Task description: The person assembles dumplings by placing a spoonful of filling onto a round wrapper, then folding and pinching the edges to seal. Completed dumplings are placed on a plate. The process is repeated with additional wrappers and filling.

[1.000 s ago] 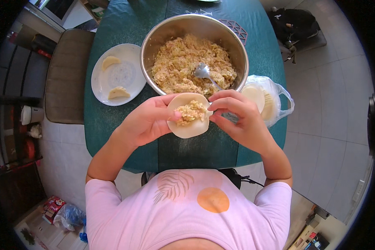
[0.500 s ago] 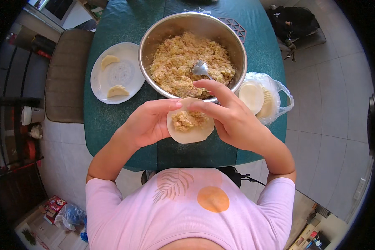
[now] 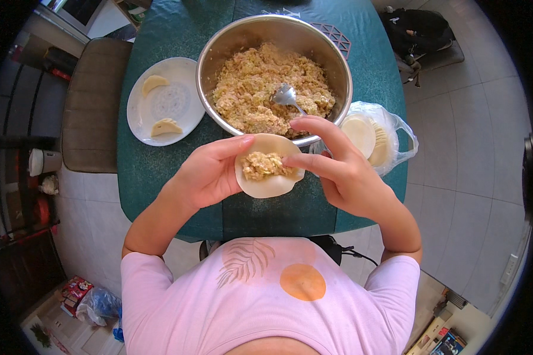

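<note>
My left hand (image 3: 204, 174) grips the left edge of a round dumpling wrapper (image 3: 260, 189), its thumb on top. A mound of minced filling (image 3: 262, 165) lies in the wrapper's middle. My right hand (image 3: 354, 177) has its fingers apart, one fingertip touching the filling's right end; its thumb is mostly hidden. Just beyond both hands stands a large steel bowl (image 3: 336, 77) of filling, with a metal spoon (image 3: 286, 94) stuck in it. A white plate (image 3: 180, 97) at the left bears two folded dumplings, one farther (image 3: 154, 83) and one nearer (image 3: 166, 126).
Right of the bowl, round wrappers (image 3: 359, 135) sit in a clear plastic bag (image 3: 404, 155) on the green tablecloth (image 3: 373, 204). A dark lattice trivet (image 3: 336, 40) lies behind the bowl. One brown padded seat (image 3: 95, 106) is at the left; a black bag (image 3: 420, 29) rests at the far right.
My right fingers have moved from the wrapper's far edge onto the filling's right end and spread apart. The filling looks longer and flatter. My left hand still holds the wrapper.
</note>
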`<state>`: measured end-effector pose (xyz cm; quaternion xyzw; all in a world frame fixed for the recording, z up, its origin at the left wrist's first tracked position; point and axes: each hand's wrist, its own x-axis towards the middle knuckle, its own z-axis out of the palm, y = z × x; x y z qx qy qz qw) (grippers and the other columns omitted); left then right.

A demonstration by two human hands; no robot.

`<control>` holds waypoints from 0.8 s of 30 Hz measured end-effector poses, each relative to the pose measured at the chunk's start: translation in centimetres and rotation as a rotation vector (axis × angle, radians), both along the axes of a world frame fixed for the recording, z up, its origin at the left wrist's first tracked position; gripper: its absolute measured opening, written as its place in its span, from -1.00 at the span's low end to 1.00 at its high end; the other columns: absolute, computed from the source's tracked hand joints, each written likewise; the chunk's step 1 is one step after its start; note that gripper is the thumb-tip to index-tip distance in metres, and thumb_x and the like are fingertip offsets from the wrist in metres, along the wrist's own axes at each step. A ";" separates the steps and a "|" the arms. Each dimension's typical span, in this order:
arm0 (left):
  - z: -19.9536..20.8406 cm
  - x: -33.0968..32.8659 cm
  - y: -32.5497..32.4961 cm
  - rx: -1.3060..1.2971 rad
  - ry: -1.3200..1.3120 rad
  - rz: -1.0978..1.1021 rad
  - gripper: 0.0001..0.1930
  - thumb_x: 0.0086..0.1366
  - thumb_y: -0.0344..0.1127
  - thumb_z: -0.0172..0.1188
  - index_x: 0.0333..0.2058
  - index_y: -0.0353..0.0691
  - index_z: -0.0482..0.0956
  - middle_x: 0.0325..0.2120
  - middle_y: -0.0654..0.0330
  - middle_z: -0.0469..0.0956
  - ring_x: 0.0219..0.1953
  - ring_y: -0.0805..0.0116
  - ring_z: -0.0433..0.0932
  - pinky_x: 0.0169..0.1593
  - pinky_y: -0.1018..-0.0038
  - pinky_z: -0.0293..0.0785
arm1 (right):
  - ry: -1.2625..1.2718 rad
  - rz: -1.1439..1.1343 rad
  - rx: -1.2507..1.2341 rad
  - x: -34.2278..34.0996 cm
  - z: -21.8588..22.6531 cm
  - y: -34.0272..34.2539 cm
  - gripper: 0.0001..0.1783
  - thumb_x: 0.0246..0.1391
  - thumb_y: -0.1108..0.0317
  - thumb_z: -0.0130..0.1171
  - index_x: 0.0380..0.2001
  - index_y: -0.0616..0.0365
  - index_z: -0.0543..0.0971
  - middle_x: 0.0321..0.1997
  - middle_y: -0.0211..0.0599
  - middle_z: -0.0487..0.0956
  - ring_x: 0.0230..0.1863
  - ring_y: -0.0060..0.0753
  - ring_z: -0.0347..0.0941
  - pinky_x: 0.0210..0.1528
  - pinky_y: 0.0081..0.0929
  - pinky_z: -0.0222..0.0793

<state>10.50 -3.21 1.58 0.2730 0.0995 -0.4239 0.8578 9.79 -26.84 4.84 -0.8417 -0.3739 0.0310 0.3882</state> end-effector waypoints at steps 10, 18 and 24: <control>0.2 0.3 0.4 -0.067 0.022 -0.002 -0.53 0.45 -0.19 -0.30 0.20 -0.39 0.09 0.11 -0.12 0.31 0.13 0.08 0.40 0.14 0.15 0.42 | -0.186 -0.010 0.056 0.1 0.4 -0.3 -0.54 -0.29 0.65 0.24 -0.20 0.07 0.56 0.09 -0.08 0.38 0.14 0.05 0.33 0.06 -0.16 0.34; -0.1 0.2 0.6 -0.171 0.065 -0.010 -0.55 0.40 -0.25 -0.22 0.12 -0.48 0.23 0.05 -0.14 0.39 0.08 0.09 0.45 0.15 0.18 0.39 | -0.107 -0.127 0.036 -0.7 0.4 0.0 -0.75 -0.21 0.51 0.37 -0.36 0.14 0.58 -0.23 -0.23 0.43 -0.19 -0.22 0.44 -0.23 -0.35 0.40; 0.7 -0.2 0.7 -0.032 -0.006 -0.054 -0.57 0.32 -0.29 -0.04 0.07 -0.46 0.30 0.00 -0.11 0.44 0.04 0.15 0.49 0.12 0.22 0.42 | 0.114 -0.104 0.181 -1.0 -0.1 0.2 -0.80 -0.13 0.56 0.31 -0.36 0.17 0.60 -0.35 -0.26 0.49 -0.35 -0.30 0.50 -0.35 -0.47 0.43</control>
